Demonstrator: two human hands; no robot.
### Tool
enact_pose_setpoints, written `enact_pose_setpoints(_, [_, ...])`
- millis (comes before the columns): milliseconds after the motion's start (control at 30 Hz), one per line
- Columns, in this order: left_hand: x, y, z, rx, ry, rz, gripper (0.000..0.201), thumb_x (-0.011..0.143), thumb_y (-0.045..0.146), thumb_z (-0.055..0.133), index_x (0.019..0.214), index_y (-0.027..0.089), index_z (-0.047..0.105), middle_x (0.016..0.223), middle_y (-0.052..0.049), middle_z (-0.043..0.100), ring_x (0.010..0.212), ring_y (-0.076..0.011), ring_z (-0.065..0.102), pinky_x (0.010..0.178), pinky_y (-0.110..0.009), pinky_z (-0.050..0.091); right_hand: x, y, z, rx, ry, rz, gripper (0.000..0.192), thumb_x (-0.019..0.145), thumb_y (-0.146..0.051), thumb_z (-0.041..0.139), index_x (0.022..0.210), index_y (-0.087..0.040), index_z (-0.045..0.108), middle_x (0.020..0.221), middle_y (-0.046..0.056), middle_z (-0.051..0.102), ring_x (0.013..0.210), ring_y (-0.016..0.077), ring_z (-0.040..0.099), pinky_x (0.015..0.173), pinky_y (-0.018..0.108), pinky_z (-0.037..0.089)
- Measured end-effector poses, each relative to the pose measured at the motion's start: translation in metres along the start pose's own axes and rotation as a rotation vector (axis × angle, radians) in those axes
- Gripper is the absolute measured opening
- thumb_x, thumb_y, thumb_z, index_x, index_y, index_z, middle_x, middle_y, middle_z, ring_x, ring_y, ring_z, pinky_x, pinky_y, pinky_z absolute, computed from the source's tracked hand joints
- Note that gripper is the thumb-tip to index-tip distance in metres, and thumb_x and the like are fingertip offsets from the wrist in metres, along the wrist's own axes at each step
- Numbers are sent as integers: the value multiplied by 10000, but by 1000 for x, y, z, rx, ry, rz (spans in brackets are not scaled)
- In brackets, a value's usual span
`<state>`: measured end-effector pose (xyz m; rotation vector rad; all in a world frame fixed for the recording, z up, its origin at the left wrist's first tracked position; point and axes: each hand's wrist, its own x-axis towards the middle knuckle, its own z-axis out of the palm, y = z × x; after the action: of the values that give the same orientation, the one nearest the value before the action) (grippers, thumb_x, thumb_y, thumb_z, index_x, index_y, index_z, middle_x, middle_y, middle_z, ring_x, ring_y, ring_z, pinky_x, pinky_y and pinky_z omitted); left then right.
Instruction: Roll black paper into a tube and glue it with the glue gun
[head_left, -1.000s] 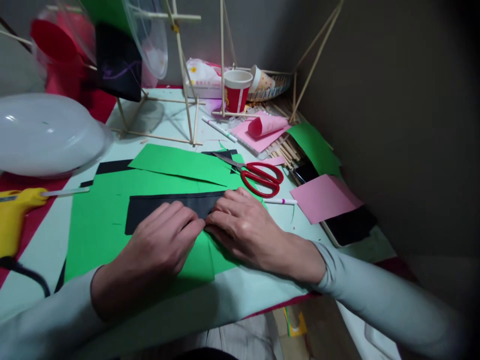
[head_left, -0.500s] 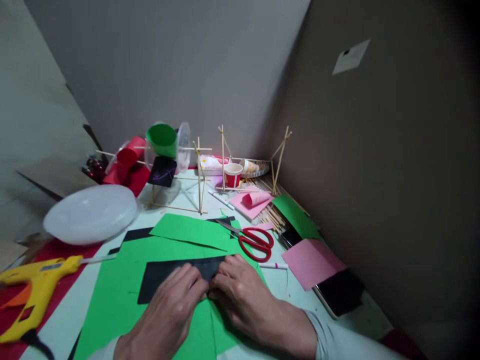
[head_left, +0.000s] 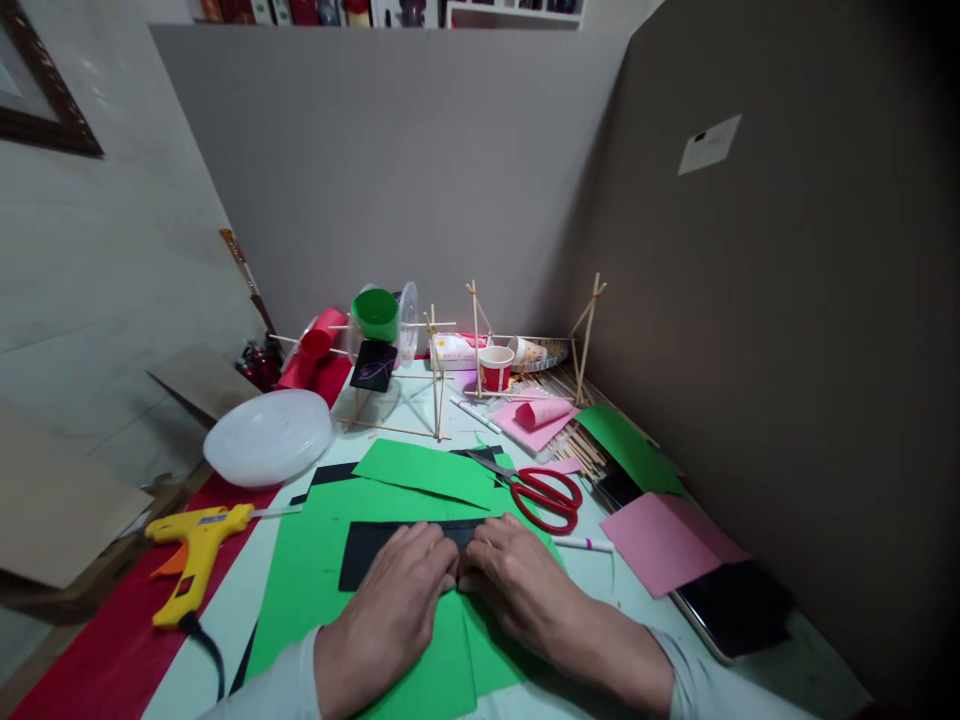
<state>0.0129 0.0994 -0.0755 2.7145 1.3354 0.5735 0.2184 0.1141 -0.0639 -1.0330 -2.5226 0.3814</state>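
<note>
From where I stand, the work sits low in the middle of the frame: a black strip [head_left: 360, 556], seemingly card or stiff paper, lies crosswise over a large green sheet [head_left: 307, 565] on the tabletop [head_left: 244, 590]. Both hands are on it. The left hand [head_left: 397, 600] has its grip closed on the strip's middle, fingers curled over and bunched; the right hand [head_left: 525, 580] closes on the right part the same way, the two grips almost meeting (the fingertips are tucked out of my sight, so I can't tell how tightly they press).

I'd judge the strip very light, thin and springy, stiff enough to lie flat yet quick to crease where fingers bear down. It looks smooth, so it could slide on the green paper beneath; a hard tug might tear it or leave a kink. The best places to take hold seem to be along its long edges, thumb beneath and fingers above, or at the bare left end.

Just above the right hand lie red-handled scissors [head_left: 525, 485], a loose green piece [head_left: 431, 472] beside their blades. A yellow glue gun [head_left: 196, 548] rests at lower left, well apart.
</note>
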Motion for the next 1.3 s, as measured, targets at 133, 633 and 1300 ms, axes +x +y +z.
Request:
enact_pose_setpoints(133, [8,5,-13,-21,-54,32,192,961,108,461,883,195,612,885,-50,678,829,-206,627,803,-362,542,1,0,-6,21,-5,-19,174,1010,-240,558,873,-170,640,871,65,681,801,188,577,737,325,379])
enact_pose_setpoints(633, [22,0,-26,-155,-190,70,244,1045,274,421,931,175,613,876,-46,645,827,-210,594,789,-357,474,3,1,-27,22,-126,-10,149,959,-103,546,915,-124,687,875,78,705,843,188,594,752,319,333])
enact_pose_setpoints(1300, [33,8,-26,-188,-246,25,236,1018,323,459,905,168,597,871,-63,640,818,-237,584,769,-362,427,-5,7,-46,17,-190,-20,203,905,-57,501,903,-130,691,862,67,695,780,179,558,768,323,327])
